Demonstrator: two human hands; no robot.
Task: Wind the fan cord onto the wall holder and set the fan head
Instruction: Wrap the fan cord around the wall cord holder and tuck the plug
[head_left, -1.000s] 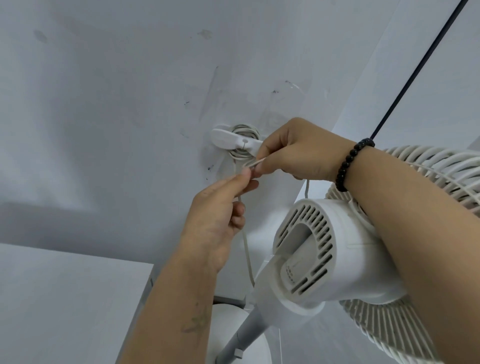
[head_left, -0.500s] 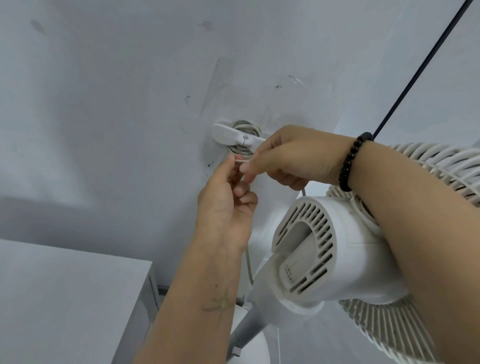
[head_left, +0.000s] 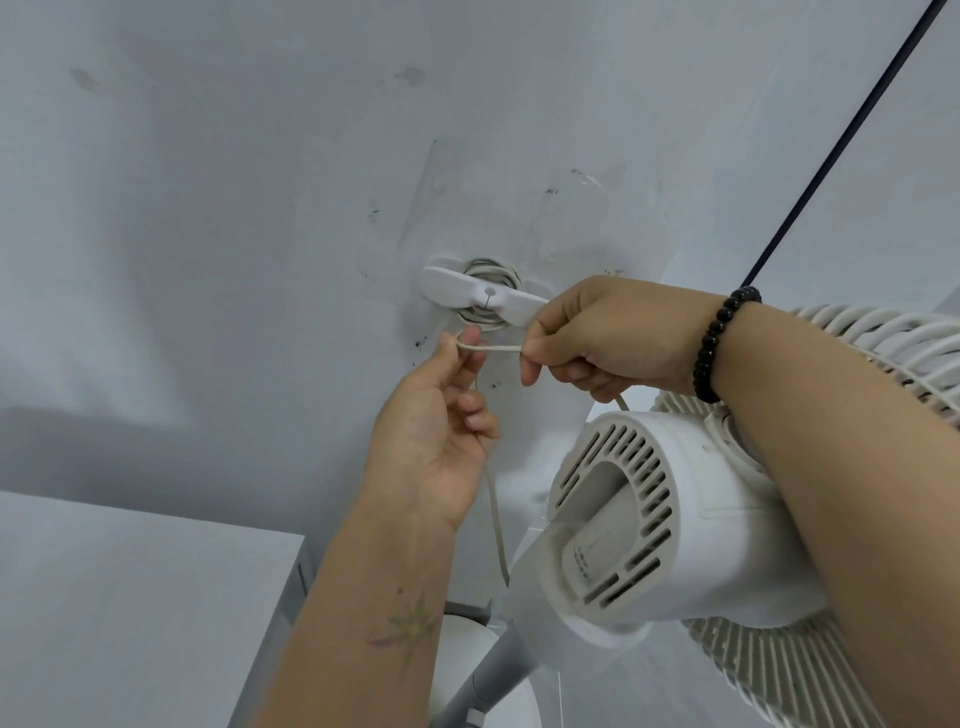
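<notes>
A white wall holder (head_left: 480, 295) is fixed to the wall, with several turns of pale cord wound behind its bar. Just below it a short stretch of the fan cord (head_left: 496, 348) runs level between my two hands. My left hand (head_left: 434, 431) has the cord looped over its fingertips, palm toward me. My right hand (head_left: 602, 338) pinches the cord's other end between thumb and forefinger. From my left hand the cord hangs down toward the fan's stand. The white fan head (head_left: 670, 525) sits below my right forearm, its vented back toward me.
A thin black cable (head_left: 841, 140) runs diagonally up the wall at upper right. A white cabinet top (head_left: 130, 597) lies at lower left. The fan's grey stand pole (head_left: 498, 670) and round base show at the bottom. The fan's grille (head_left: 883, 343) curves behind my right arm.
My hands have drawn apart just below the holder, so a level stretch of cord now shows between them. The left hand has turned its palm toward me with the cord looped over its fingertips.
</notes>
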